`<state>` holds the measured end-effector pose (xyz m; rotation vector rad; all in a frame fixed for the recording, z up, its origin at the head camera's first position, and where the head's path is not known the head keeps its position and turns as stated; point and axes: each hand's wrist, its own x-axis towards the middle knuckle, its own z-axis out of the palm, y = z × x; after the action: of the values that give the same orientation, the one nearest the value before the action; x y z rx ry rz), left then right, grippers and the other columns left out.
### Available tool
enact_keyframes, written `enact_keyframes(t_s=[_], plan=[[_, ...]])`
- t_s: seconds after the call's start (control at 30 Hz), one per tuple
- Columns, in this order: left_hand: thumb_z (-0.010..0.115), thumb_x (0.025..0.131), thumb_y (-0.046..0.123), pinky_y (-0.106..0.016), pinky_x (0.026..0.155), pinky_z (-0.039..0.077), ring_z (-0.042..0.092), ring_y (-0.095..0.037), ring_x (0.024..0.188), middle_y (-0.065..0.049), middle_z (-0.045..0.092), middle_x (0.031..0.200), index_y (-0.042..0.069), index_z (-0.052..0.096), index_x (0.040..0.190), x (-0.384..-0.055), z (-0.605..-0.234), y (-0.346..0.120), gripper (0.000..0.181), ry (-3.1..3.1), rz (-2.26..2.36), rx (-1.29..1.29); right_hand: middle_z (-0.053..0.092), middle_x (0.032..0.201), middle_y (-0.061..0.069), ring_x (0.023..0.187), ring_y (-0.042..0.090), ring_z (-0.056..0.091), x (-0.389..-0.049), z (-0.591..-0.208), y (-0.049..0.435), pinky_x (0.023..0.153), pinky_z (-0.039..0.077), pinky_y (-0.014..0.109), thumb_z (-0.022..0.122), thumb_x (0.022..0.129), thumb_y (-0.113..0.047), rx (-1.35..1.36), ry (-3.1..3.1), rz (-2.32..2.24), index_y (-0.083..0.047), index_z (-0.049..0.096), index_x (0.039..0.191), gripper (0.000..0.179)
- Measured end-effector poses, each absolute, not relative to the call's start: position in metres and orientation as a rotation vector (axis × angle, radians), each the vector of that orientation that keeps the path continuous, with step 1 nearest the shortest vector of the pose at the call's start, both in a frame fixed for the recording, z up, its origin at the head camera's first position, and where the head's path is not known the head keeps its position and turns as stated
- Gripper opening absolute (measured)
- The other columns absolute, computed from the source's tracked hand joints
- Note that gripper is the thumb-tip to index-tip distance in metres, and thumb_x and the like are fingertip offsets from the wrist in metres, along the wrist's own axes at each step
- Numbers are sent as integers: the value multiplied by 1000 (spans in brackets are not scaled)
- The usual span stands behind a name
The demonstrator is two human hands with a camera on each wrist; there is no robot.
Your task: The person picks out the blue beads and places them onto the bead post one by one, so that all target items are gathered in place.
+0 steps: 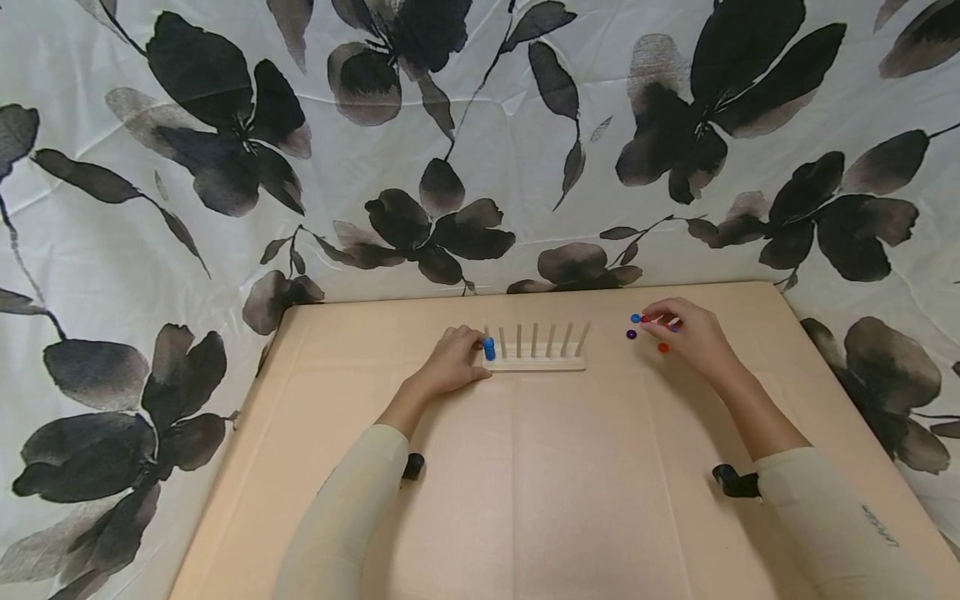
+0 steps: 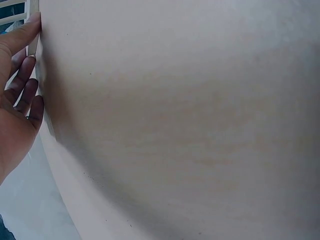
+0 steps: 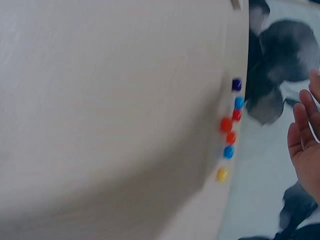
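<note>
My left hand (image 1: 453,360) grips the left end of a wooden peg rack (image 1: 536,364); the thumb is at its front edge and the fingers are behind. Blue beads (image 1: 489,349) sit on the leftmost peg, beside the fingertips. In the left wrist view, the fingers of my left hand (image 2: 17,95) lie along the rack's edge (image 2: 33,30). My right hand (image 1: 693,333) is over a group of small beads, its fingertips by a red bead (image 1: 647,318) and a blue bead (image 1: 636,318). In the right wrist view, its fingers (image 3: 300,120) look loosely bent, with some fingertips cut off.
Loose beads lie near the board's far edge: a purple one (image 1: 632,334), an orange-red one (image 1: 663,347) and a yellow one (image 3: 222,174) among them. Several upright pegs (image 1: 535,340) rise from the rack. A floral cloth (image 1: 450,100) hangs behind the tan tabletop (image 1: 585,483).
</note>
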<state>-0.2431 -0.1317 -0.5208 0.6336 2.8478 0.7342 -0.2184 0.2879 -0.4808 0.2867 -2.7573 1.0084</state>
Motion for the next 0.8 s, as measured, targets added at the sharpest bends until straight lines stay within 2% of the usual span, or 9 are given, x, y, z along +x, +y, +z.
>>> enact_keyframes(t_s=[0.1, 0.23, 0.33, 0.57, 0.8], plan=[[87, 85, 30, -42, 104, 41, 49, -27, 115, -7, 62, 118, 4, 63, 131, -243, -521, -132, 58, 2842, 742, 625, 70, 117, 13, 100, 28, 62, -220, -487, 301, 87, 49, 34, 75, 96, -20, 242, -2767, 1017, -4, 71, 118, 27], [86, 85, 30, -42, 104, 41, 49, -27, 115, -7, 62, 119, 4, 62, 132, -243, -523, -132, 59, 2841, 750, 625, 66, 123, 20, 111, 38, 60, -222, -491, 314, 95, 47, 53, 73, 98, -19, 178, -2787, 1018, -1, 68, 124, 33], [86, 85, 31, -42, 104, 41, 49, -27, 115, -7, 62, 120, 4, 62, 132, -244, -524, -132, 59, 2839, 749, 619, 63, 128, 25, 117, 43, 57, -223, -494, 322, 98, 46, 60, 70, 100, -21, 88, -2822, 1031, 1, 64, 130, 38], [86, 86, 32, -41, 104, 41, 48, -26, 114, -6, 62, 120, 4, 62, 133, -244, -524, -133, 60, 2834, 740, 614, 56, 136, 29, 124, 48, 51, -228, -505, 337, 100, 46, 63, 61, 105, -29, -42, -2929, 1069, 2, 56, 139, 46], [86, 86, 32, -41, 105, 40, 48, -26, 116, -6, 62, 119, 5, 62, 132, -243, -524, -133, 58, 2845, 735, 623, 60, 122, 30, 112, 46, 57, -236, -511, 343, 97, 47, 62, 64, 103, -21, 34, -2995, 937, 6, 59, 134, 41]])
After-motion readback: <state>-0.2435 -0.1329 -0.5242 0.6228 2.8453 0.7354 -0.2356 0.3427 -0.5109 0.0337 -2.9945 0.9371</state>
